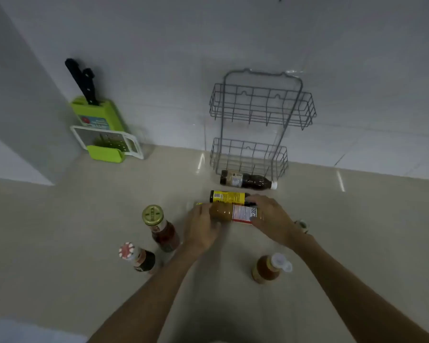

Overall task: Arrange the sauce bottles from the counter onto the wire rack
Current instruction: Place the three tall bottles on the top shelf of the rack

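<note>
Nothing is on the rack point(261, 125) yet: both wire tiers, at upper centre-right of the frame against the wall, stand bare, so the task looks barely begun.

At centre frame both hands grip one bottle lying on its side, the brown bottle point(233, 213) with a red-and-white label. The left hand point(201, 227) wraps its base end and the right hand point(270, 217) closes over its neck end; whether it rests on the counter point(60, 231) or is just lifted, I cannot tell.

Just behind it lies the yellow bottle point(228, 196), and further back, right in front of the rack's lower tier, the dark bottle point(248, 180), also on its side. Three more stand upright: the gold-cap bottle point(160, 227) and the red-cap bottle point(136, 258) at lower left of centre, the orange bottle point(269, 267) at lower right.

Six bottles at least are left to place, the held one probably first.
</note>
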Tool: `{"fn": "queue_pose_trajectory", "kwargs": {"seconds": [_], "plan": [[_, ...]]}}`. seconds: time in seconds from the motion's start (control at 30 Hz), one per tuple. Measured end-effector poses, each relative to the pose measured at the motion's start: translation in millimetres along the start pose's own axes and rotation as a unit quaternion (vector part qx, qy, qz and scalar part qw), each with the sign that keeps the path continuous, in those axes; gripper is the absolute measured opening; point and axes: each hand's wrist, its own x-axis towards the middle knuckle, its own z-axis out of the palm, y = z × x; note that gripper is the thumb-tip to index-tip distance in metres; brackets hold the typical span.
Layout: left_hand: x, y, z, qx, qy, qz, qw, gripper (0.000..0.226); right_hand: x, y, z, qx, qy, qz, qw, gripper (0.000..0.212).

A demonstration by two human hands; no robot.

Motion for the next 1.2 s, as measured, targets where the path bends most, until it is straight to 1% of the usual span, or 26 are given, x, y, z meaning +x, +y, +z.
{"fn": "queue_pose_trajectory", "kwargs": {"seconds": [0.07, 0.17, 0.23, 0.3, 0.4, 0.5, 0.57, 0.63, 0.67, 0.73, 0.8, 0.83, 0.9, 0.97, 1.03, 1.07, 1.13, 1.2], "plan": [[19.0, -2.1, 4.7, 0.096, -0.031, 0.002, 0.995, 0.057, 13.0, 1.6, 6.4, -0.027, -0.029, 0.012, 0.999, 0.056], [40.8, -2.7, 6.4, 0.254, -0.068, -0.019, 0.964, 0.078, 29.0, 5.4, 17.1, -0.092, -0.059, 0.0, 0.994, 0.061], [49.5, -6.5, 8.8, 0.311, -0.098, -0.028, 0.945, 0.076, 37.6, 11.1, 24.4, -0.135, -0.068, -0.011, 0.988, 0.062], [52.8, -9.6, 9.5, 0.327, -0.129, -0.04, 0.935, 0.072, 42.7, 15.0, 29.9, -0.173, -0.08, -0.022, 0.982, 0.062], [54.7, -11.0, 9.3, 0.339, -0.147, -0.039, 0.928, 0.072, 45.3, 15.0, 34.9, -0.222, -0.099, -0.022, 0.97, 0.06], [54.8, -5.7, -0.2, 0.324, -0.188, -0.024, 0.927, 0.057, 43.7, 15.3, 41.6, -0.257, -0.084, -0.025, 0.962, 0.062], [57.1, 2.8, -14.3, 0.289, -0.214, -0.022, 0.933, 0.044, 41.5, 14.5, 47.5, -0.281, -0.078, -0.014, 0.956, 0.068], [58.9, 18.0, -36.2, 0.222, -0.239, -0.01, 0.945, 0.043, 41.2, 13.3, 47.6, -0.285, -0.053, 0.005, 0.957, 0.074], [59.1, 26.6, -48.9, 0.18, -0.241, -0.004, 0.954, 0.043, 41.2, 13.0, 45.7, -0.275, -0.033, 0.009, 0.961, 0.072], [59.7, 45.0, -76.7, 0.091, -0.217, 0.016, 0.972, 0.039, 41.1, 11.7, 34.7, -0.213, 0.0, 0.013, 0.977, 0.063], [63.3, 60.7, -105.2, -0.016, -0.184, 0.025, 0.982, 0.036, 39.8, 10.5, 16.2, -0.132, 0.022, 0.031, 0.991, 0.062], [64.8, 68.8, -119.8, -0.085, -0.17, 0.017, 0.982, 0.04, 39.3, 8.0, 3.6, -0.095, 0.049, 0.035, 0.994, 0.062], [72.3, 79.8, -139.9, -0.212, -0.131, -0.007, 0.968, 0.056, 40.8, -3.7, -28.2, -0.028, 0.114, 0.026, 0.993, 0.058], [83.0, 87.7, -148.7, -0.293, -0.077, -0.022, 0.953, 0.063, 48.7, -23.2, -65.9, 0.045, 0.184, 0.008, 0.982, 0.051], [94.4, 95.7, -150.3, -0.336, -0.024, -0.031, 0.941, 0.067, 59.1, -49.8, -106.7, 0.126, 0.247, -0.014, 0.961, 0.042], [99.7, 99.5, -149.4, -0.344, -0.012, -0.037, 0.938, 0.07, 65.3, -62.8, -125.7, 0.156, 0.277, -0.024, 0.948, 0.039], [109.4, 107.5, -146.2, -0.353, -0.018, -0.05, 0.934, 0.079, 81.5, -84.3, -156.8, 0.201, 0.327, -0.05, 0.922, 0.036], [117.6, 117.4, -144.5, -0.368, -0.028, -0.062, 0.927, 0.087, 104.8, -97.5, -176.1, 0.224, 0.346, -0.065, 0.909, 0.038]]}}
